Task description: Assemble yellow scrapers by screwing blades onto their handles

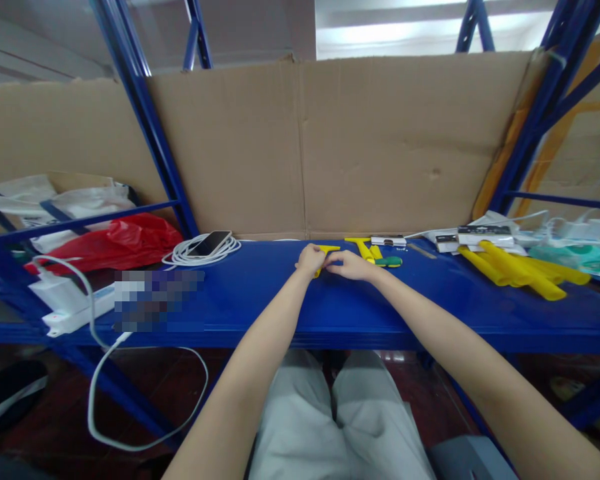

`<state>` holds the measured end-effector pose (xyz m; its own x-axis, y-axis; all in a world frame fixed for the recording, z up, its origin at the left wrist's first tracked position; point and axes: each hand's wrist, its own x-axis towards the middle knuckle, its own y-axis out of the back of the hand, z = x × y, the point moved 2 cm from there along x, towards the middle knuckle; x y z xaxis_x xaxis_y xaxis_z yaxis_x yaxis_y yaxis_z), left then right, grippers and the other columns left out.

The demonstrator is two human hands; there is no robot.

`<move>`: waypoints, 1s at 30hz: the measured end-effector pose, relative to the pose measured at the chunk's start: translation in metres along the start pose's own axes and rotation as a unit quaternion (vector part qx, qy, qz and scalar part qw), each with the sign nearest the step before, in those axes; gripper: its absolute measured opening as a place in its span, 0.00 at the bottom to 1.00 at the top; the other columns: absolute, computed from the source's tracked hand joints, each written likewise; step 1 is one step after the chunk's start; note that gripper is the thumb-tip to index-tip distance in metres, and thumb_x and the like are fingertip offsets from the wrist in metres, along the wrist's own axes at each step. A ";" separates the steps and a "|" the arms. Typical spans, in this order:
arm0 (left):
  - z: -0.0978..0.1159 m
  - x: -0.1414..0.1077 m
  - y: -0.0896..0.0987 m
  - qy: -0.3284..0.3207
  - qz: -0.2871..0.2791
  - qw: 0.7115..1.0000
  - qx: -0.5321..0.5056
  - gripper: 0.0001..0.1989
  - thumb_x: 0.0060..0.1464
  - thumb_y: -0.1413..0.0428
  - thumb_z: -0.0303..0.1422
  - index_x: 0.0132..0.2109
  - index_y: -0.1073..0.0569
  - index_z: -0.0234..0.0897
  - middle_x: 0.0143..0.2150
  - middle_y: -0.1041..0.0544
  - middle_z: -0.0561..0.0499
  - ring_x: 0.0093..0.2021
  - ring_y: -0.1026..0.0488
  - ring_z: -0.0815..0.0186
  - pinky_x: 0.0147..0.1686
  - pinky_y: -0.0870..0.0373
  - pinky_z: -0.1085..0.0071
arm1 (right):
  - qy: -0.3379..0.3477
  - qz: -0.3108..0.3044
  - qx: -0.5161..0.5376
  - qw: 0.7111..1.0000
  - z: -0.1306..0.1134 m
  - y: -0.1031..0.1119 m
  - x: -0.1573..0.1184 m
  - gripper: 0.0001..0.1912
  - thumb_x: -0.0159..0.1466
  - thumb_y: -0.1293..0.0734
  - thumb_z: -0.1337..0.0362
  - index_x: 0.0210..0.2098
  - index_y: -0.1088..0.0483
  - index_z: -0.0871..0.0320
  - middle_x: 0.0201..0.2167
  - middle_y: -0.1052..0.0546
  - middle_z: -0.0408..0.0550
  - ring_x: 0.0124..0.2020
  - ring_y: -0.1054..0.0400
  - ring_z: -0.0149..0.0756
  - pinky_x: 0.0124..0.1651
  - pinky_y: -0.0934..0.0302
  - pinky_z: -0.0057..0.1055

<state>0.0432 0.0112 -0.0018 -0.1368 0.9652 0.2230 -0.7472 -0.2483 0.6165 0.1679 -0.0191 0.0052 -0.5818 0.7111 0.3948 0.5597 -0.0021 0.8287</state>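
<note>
A yellow T-shaped tool (330,249) stands above the blue shelf top, its wide end uppermost. My left hand (310,260) is closed around its handle. From the other side, my right hand (349,265) reaches in with bent fingers pinched together against the tool; whether they hold a small part is too fine to see. Just beyond my right hand lies a second yellow T-shaped tool (364,249). Beside it are a short yellow piece (376,253) and a green-and-yellow screwdriver handle (390,262). A small black-and-white box (388,241) sits behind them.
On the right, several yellow handles (525,267) lie piled by small boxes (485,237); a thin metal strip (423,251) is nearer. To the left are a phone (213,243) on a coiled white cable (180,253) and a power strip (80,313). Cardboard (380,147) walls the back.
</note>
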 end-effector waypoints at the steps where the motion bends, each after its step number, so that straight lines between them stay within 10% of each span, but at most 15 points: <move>1: 0.001 -0.002 0.001 0.003 -0.001 1.000 0.020 0.14 0.51 0.46 0.29 0.47 0.27 0.36 0.49 0.24 0.44 0.51 0.28 0.60 0.46 0.34 0.67 | -0.002 0.003 0.001 1.000 0.000 0.003 -0.001 0.12 0.59 0.38 0.72 0.36 0.23 0.58 0.40 0.21 0.47 0.41 0.28 0.35 0.49 0.38 0.33; 11: 0.009 -0.018 0.010 -0.120 -0.047 0.962 0.242 0.19 0.52 0.46 0.28 0.52 0.28 0.37 0.53 0.27 0.43 0.53 0.30 0.60 0.50 0.36 0.70 | -0.218 0.065 -0.191 0.955 0.035 0.058 -0.024 0.14 0.59 0.39 0.71 0.41 0.24 0.59 0.43 0.22 0.51 0.45 0.28 0.37 0.48 0.38 0.28; 18: 0.021 -0.037 0.022 -0.111 -0.054 0.939 0.322 0.21 0.53 0.47 0.33 0.55 0.32 0.35 0.55 0.29 0.39 0.54 0.31 0.53 0.50 0.34 0.62 | -0.306 -0.029 -0.251 0.918 0.042 0.090 -0.042 0.10 0.57 0.37 0.69 0.33 0.23 0.59 0.34 0.20 0.52 0.37 0.27 0.40 0.37 0.38 0.27; 24: 0.019 -0.034 0.011 -0.177 -0.062 0.926 0.328 0.23 0.53 0.51 0.25 0.57 0.34 0.34 0.55 0.30 0.40 0.54 0.32 0.56 0.51 0.35 0.64 | -0.252 -0.096 -0.260 0.927 0.053 0.091 -0.053 0.07 0.56 0.34 0.66 0.32 0.24 0.59 0.34 0.21 0.51 0.35 0.27 0.37 0.35 0.38 0.26; 30: 0.012 -0.029 0.001 -0.223 -0.097 0.920 0.306 0.24 0.55 0.54 0.23 0.59 0.33 0.37 0.54 0.28 0.43 0.54 0.32 0.59 0.55 0.38 0.65 | -0.201 -0.033 -0.222 0.954 0.072 0.082 -0.066 0.14 0.56 0.34 0.67 0.42 0.26 0.58 0.40 0.22 0.50 0.39 0.28 0.37 0.43 0.36 0.29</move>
<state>0.0544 -0.0176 0.0014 0.3438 0.9002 0.2674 -0.2046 -0.2061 0.9569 0.2945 -0.0153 0.0189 -0.2837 0.9319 0.2261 0.1733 -0.1820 0.9679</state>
